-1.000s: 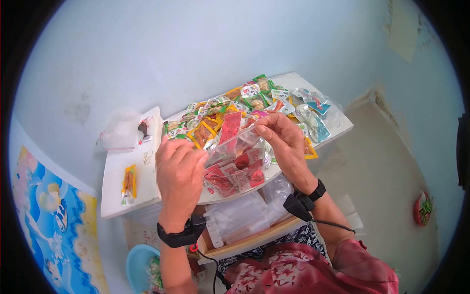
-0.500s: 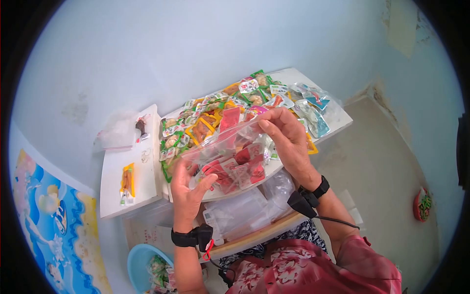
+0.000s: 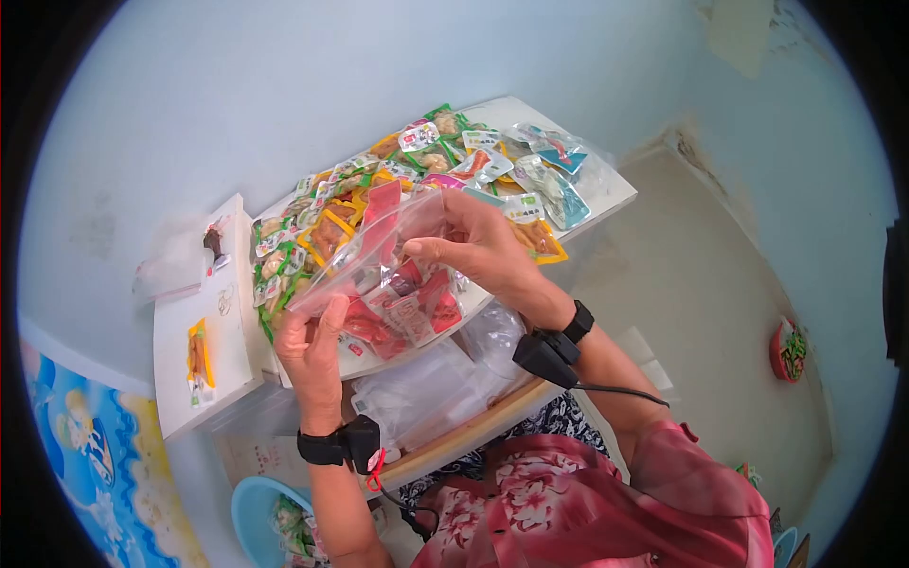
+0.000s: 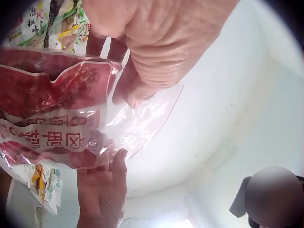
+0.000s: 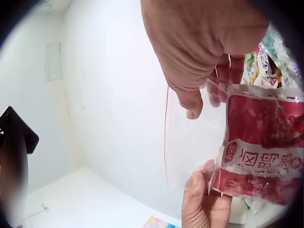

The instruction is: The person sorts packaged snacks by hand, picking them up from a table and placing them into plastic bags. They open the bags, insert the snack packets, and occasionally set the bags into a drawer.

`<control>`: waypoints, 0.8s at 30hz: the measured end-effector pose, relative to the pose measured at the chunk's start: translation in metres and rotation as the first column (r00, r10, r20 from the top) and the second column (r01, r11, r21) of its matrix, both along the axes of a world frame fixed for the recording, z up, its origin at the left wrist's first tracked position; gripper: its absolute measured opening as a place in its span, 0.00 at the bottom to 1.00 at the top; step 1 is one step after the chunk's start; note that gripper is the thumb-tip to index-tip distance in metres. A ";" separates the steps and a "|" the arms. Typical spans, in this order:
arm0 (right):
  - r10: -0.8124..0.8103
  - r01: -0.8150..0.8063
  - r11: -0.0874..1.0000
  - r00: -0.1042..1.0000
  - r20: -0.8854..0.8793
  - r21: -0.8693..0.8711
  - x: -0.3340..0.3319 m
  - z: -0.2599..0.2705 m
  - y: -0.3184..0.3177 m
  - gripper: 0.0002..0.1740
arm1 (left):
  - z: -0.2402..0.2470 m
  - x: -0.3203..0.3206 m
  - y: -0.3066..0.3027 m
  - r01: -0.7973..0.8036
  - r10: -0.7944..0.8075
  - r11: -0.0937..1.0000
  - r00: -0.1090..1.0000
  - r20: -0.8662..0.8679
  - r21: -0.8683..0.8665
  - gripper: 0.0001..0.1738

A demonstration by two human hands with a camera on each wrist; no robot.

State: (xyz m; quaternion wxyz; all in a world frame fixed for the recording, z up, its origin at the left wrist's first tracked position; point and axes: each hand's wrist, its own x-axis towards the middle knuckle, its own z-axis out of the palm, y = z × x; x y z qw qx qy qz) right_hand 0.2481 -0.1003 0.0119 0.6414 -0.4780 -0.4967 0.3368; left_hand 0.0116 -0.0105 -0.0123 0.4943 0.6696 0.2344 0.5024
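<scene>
A clear zip bag with a thin red line along its mouth hangs between both hands, over the table's front edge. Inside it lie several red snack packets with white printed bands. My left hand holds the bag's left side near the mouth, thumb on the near face. At the opposite upper corner, my right hand grips the plastic with the thumb in front and the fingers behind. From the right wrist, the bag's mouth strip looks flat and see-through beside a red packet.
Snack packets in green, yellow and teal cover the white table. On the left side board lie a yellow packet and a stack of clear bags. Below are an open drawer holding clear bags and a blue basin.
My left hand has moved down along the bag's left side and turned so its thumb shows. The right hand keeps its corner. The head view has shifted, so the table sits further left.
</scene>
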 end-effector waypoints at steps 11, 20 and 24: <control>-0.051 0.054 0.992 0.998 -0.027 0.117 -0.004 -0.012 0.010 0.14 | 0.009 0.004 -0.006 -0.102 0.104 0.994 0.994 -0.040 0.046 0.04; -0.133 0.134 0.990 0.990 -0.041 0.036 -0.011 -0.006 0.009 0.11 | 0.000 0.010 0.000 -0.130 0.130 0.991 0.991 0.013 -0.023 0.06; -0.160 0.156 0.986 0.985 -0.065 -0.060 -0.010 -0.005 0.007 0.12 | -0.003 0.006 0.000 -0.165 0.165 0.986 0.986 -0.030 -0.019 0.07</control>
